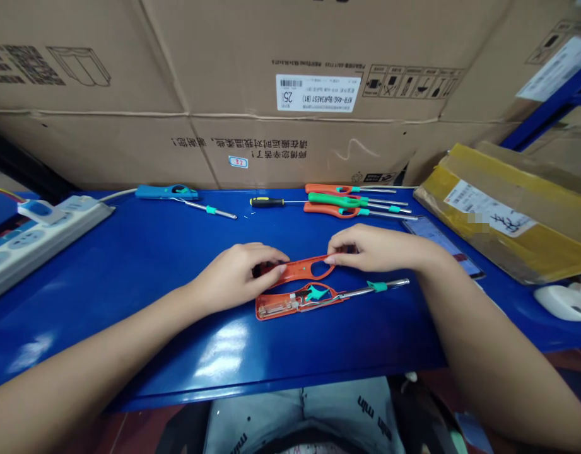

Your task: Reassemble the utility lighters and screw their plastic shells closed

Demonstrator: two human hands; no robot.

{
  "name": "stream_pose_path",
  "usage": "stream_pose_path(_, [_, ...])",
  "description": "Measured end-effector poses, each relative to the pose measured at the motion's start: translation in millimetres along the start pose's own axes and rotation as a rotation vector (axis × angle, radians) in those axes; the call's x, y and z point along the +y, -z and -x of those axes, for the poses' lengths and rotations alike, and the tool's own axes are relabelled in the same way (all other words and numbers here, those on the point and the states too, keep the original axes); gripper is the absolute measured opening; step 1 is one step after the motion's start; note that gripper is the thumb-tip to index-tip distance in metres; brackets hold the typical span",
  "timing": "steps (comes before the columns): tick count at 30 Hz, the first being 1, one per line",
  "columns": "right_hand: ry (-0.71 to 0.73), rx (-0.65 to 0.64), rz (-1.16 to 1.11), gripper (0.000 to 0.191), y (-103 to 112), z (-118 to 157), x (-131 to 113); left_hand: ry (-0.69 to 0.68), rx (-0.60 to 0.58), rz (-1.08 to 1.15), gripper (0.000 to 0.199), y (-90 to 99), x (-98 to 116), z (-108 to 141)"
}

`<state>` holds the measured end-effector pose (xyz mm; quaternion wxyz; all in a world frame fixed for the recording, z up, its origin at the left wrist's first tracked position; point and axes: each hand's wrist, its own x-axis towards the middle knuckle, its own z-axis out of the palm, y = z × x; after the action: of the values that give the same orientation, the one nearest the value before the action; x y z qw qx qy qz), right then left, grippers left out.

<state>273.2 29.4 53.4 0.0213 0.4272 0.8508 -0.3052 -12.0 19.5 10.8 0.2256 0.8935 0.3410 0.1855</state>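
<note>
Between my two hands is an orange lighter casing half [299, 269], its hollow inside facing up. My left hand [245, 272] grips its wide end between thumb and fingers. At the ring-shaped end, my right hand [361, 247] pinches the rim. Just in front of it on the blue table lies the other half of the long-necked lighter [302, 301], opened up, with a clear fuel tank, a green trigger and wires showing. Its metal tube [389, 285] points right and carries a green piece.
Behind lie a blue lighter [167, 192] with its tube out of line, a screwdriver [267, 202], tiny screws and several orange and green lighters [340, 200]. A power strip [48, 236] stands left; a phone [444, 243], taped parcel [508, 214] and white case [567, 299] are right. Large cartons [224, 75] wall the back.
</note>
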Motion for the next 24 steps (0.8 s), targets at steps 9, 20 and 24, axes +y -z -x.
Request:
stream_pose_path(9, [-0.008, 0.307, 0.153, 0.026, -14, -12, -7, -0.127, 0.13, -0.246, 0.023, 12.6, 0, 1])
stream_pose_path(20, [0.145, -0.08, 0.02, 0.002, -18, -5, -34, -0.202, -0.061, -0.093, 0.018, -4.8, 16, 4])
stream_pose_path(24, [0.117, -0.079, 0.075, 0.007, -17, -4, -34, -0.088, -0.057, 0.035, 0.011, -12.8, 18, 3])
